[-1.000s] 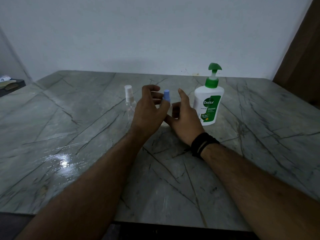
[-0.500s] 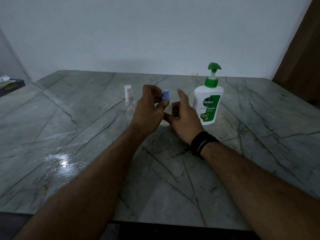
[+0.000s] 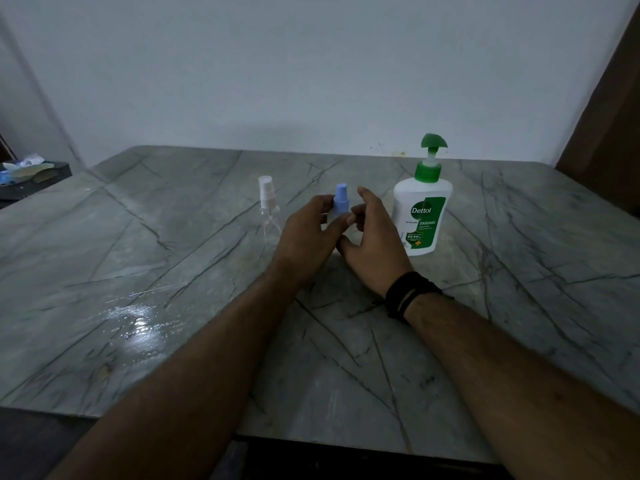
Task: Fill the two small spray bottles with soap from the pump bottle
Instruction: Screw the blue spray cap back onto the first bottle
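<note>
Blue-capped spray bottle point(image 3: 340, 202) stands upright mid-table, between both hands, its clear body mostly hidden by them. Left hand point(image 3: 308, 237) curls round it, fingers at the neck just below the cap. Right hand point(image 3: 374, 233) sits just beside it w/ fingers loosely curled; contact can't be told. White-capped spray bottle point(image 3: 268, 211) stands to the left, apart. Pump bottle point(image 3: 422, 211), white w/ green pump, stands just right of the right hand. Grey veined table point(image 3: 173, 271); black wristband point(image 3: 408, 296) on right wrist.
</note>
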